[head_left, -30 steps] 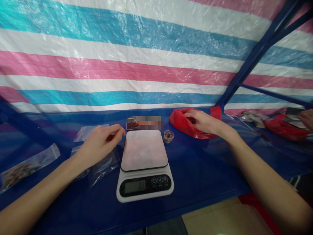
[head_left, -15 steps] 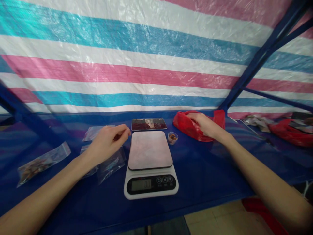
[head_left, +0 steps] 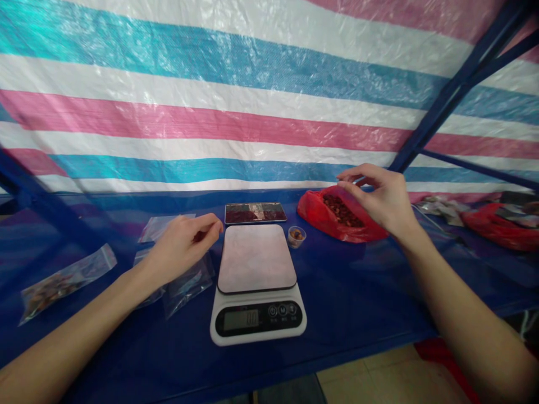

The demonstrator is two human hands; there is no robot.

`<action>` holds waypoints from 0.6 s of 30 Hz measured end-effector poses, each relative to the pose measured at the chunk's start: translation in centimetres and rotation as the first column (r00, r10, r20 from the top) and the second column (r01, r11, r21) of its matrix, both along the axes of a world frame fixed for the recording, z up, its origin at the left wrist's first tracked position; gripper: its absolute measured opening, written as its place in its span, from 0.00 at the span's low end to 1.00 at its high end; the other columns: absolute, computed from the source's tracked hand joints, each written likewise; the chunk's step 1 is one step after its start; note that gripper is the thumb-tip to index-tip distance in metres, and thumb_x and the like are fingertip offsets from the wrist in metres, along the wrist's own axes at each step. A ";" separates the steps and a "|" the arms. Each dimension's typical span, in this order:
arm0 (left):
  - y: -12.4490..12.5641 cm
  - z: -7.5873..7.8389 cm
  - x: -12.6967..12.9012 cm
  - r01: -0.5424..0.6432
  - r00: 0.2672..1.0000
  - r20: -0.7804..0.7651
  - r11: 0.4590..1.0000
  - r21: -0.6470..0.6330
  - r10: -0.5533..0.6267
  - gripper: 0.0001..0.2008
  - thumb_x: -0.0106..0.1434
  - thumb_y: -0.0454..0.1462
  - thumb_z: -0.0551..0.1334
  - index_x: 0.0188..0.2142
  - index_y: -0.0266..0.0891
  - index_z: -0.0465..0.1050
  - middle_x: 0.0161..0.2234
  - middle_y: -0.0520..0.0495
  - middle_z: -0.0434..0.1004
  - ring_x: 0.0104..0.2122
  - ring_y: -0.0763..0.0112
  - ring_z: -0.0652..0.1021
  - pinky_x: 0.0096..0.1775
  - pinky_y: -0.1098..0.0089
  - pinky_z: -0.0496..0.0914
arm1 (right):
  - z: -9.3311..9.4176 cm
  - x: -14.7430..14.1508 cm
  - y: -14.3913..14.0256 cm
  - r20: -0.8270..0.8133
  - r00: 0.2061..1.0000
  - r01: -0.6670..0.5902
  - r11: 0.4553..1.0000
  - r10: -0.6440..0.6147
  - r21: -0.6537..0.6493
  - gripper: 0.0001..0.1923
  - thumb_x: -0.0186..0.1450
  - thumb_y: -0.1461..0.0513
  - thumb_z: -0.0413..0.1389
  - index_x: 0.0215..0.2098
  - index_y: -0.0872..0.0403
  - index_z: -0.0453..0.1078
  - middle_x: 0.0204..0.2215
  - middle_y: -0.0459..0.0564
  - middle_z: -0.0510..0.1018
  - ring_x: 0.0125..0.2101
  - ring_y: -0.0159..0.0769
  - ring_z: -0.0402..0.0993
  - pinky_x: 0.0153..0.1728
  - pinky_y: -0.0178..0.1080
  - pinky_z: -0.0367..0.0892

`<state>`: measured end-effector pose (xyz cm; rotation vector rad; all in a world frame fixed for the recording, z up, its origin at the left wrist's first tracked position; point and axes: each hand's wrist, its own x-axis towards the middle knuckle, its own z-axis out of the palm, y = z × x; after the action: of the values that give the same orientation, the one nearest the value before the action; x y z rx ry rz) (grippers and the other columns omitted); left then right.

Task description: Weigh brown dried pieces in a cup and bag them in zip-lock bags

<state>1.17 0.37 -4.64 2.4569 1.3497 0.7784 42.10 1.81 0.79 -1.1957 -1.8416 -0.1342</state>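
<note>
My left hand [head_left: 185, 244] is loosely curled beside the upper left corner of a white kitchen scale [head_left: 257, 258], with nothing visible in its fingers. The scale's display reads 0.0. Over a red plastic bag [head_left: 314, 210] at the right, my right hand [head_left: 377, 196] is raised with thumb and fingertips brought close together. Whatever is between them is too small to make out. Inside the bag lie small dark reddish-brown dried pieces [head_left: 343, 212]. A small clear cup [head_left: 297, 237] with brown bits stands between scale and bag.
A phone-like slab with a dark glossy face [head_left: 255, 212] lies behind the scale. Clear zip bags [head_left: 189, 286] lie under and beside my left forearm. A filled zip bag [head_left: 63, 283] is farther left. Another red bag [head_left: 505, 224] sits far right, beyond a blue frame post [head_left: 438, 112].
My right hand has come up out of the red bag and moved right, uncovering the dried pieces inside. My left hand stays in nearly the same place.
</note>
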 end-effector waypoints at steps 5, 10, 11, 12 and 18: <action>0.2 -0.1 0.0 0.002 1.000 -0.021 1.000 -0.001 -0.002 0.21 0.76 0.46 0.52 0.34 0.39 0.76 0.24 0.53 0.75 0.23 0.72 0.71 0.29 0.70 0.60 | -0.6 -4.2 -2.2 0.046 0.969 -0.240 0.969 0.243 -0.064 0.03 0.71 0.60 0.64 0.41 0.50 0.81 0.39 0.50 0.85 0.39 0.42 0.81 0.42 0.42 0.74; 0.1 0.1 0.1 -0.003 0.999 -0.041 1.000 -0.018 0.003 0.21 0.76 0.46 0.51 0.33 0.39 0.76 0.25 0.52 0.77 0.24 0.71 0.72 0.29 0.69 0.60 | -2.9 -5.9 -2.1 0.123 0.856 -0.469 0.853 0.503 -0.229 0.03 0.73 0.64 0.62 0.42 0.54 0.80 0.39 0.50 0.84 0.39 0.38 0.81 0.43 0.38 0.73; 0.1 0.1 0.1 -0.005 0.999 -0.042 1.000 -0.018 0.004 0.21 0.76 0.46 0.51 0.33 0.39 0.76 0.25 0.52 0.77 0.23 0.71 0.72 0.29 0.69 0.60 | -3.2 -6.0 -2.0 0.132 0.843 -0.479 0.839 0.522 -0.259 0.04 0.74 0.65 0.61 0.43 0.54 0.80 0.39 0.50 0.83 0.39 0.37 0.81 0.43 0.37 0.73; 0.0 0.1 0.1 -0.007 0.999 -0.041 1.000 -0.017 0.006 0.21 0.76 0.46 0.51 0.33 0.39 0.76 0.25 0.52 0.77 0.23 0.71 0.72 0.29 0.69 0.61 | -3.5 -6.0 -1.9 0.140 0.832 -0.485 0.827 0.536 -0.284 0.05 0.74 0.65 0.60 0.44 0.54 0.80 0.40 0.51 0.83 0.39 0.36 0.80 0.42 0.37 0.73; 0.0 0.2 -0.1 -0.014 0.999 -0.039 1.000 0.004 0.014 0.21 0.75 0.46 0.52 0.32 0.39 0.76 0.24 0.52 0.76 0.22 0.71 0.72 0.28 0.69 0.60 | -3.9 -5.8 -1.6 0.172 0.802 -0.504 0.802 0.572 -0.319 0.06 0.75 0.64 0.59 0.45 0.54 0.81 0.42 0.52 0.82 0.40 0.35 0.80 0.43 0.36 0.72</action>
<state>1.11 0.41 -4.45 2.4802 1.3819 0.7410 36.31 0.20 -3.08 -0.7866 -2.4284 0.3007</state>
